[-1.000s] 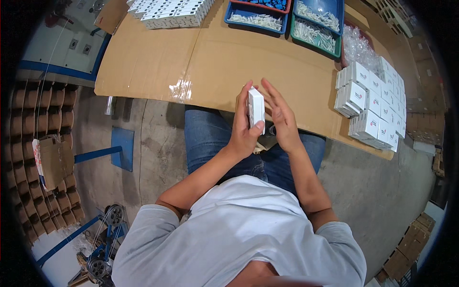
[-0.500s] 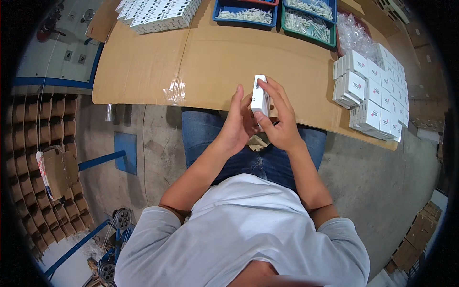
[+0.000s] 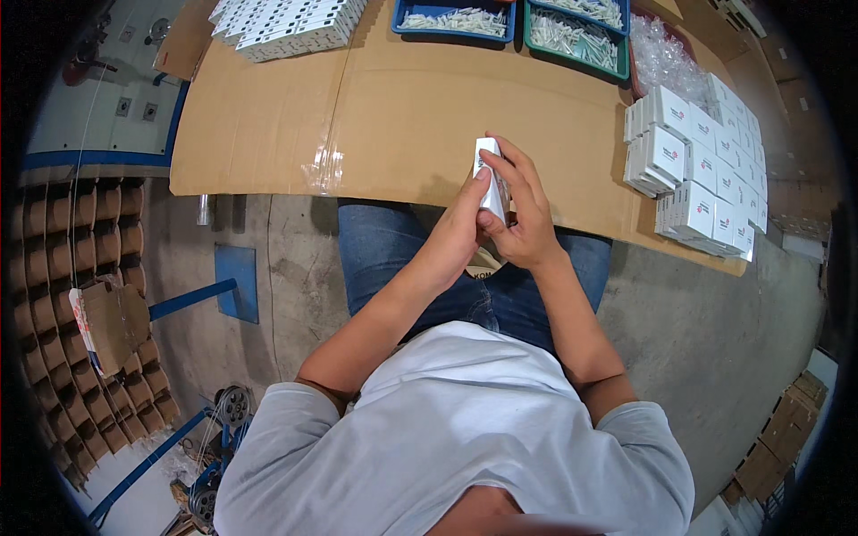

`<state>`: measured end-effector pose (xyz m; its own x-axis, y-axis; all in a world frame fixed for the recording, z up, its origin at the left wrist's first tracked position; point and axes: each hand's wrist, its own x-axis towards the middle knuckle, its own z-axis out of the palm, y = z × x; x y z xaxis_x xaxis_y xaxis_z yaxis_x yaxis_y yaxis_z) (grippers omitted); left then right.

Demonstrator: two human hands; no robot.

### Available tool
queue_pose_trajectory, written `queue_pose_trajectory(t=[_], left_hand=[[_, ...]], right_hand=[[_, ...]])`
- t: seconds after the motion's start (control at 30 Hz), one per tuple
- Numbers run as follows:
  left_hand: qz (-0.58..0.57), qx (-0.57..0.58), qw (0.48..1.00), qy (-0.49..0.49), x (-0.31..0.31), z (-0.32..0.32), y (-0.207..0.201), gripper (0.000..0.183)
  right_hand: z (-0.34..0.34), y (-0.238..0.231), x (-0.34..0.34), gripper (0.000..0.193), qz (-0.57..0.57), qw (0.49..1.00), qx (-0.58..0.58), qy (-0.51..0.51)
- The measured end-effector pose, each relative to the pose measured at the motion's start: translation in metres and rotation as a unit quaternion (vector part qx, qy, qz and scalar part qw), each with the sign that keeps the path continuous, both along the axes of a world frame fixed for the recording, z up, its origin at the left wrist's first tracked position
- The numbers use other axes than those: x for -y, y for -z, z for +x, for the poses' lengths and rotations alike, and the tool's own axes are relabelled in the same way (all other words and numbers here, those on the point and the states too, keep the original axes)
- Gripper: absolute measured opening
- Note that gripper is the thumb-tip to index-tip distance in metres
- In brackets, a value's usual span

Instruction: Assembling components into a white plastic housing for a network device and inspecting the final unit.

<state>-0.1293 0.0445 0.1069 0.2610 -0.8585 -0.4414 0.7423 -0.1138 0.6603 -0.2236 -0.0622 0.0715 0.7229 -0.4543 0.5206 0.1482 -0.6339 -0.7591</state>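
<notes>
Small white rectangular carton (image 3: 489,174) pinched upright between both hands, above the near edge of the brown cardboard-covered table (image 3: 402,116).

Left hand (image 3: 458,234) pressing thumb and fingers against the carton's left side; right hand (image 3: 523,219) wrapped round its right side, fingers curled over the top. Stacked white square boxes (image 3: 697,170) well apart on the right; blue plastic tray (image 3: 456,18) and green plastic tray (image 3: 572,31) of small white parts at the far edge.

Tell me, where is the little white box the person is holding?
In the head view the small white box sits centre, gripped between the left hand and right hand, above the cardboard-covered table's near edge.
</notes>
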Motion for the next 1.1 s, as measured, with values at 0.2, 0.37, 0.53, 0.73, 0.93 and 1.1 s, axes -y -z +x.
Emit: queue_pose_trajectory(t=[0.2,0.37,0.53,0.73,0.93,1.1], left_hand=[[0.04,0.02,0.999,-0.016,0.004,-0.006,-0.002,0.054],[0.02,0.042,0.999,-0.018,0.003,-0.003,0.0,0.05],[0.0,0.036,0.999,-0.015,0.003,-0.003,-0.005,0.048],[-0.006,0.061,0.997,-0.04,0.001,-0.009,0.002,0.048],[0.002,0.052,0.996,-0.066,0.004,-0.014,0.0,0.049],[-0.004,0.061,0.996,-0.069,0.001,-0.014,-0.001,0.049]], right_hand=[[-0.001,0.004,-0.001,0.061,-0.017,1.0,-0.003,0.014],[0.002,0.005,-0.003,0.058,-0.034,0.999,0.011,0.02],[0.003,0.011,-0.002,0.057,-0.05,0.998,0.035,0.024],[0.001,0.011,-0.004,0.058,-0.051,0.998,0.023,0.014],[0.001,0.011,-0.005,0.058,-0.053,0.998,0.027,0.014],[0.003,0.008,-0.006,0.058,-0.058,0.998,0.03,0.014]])
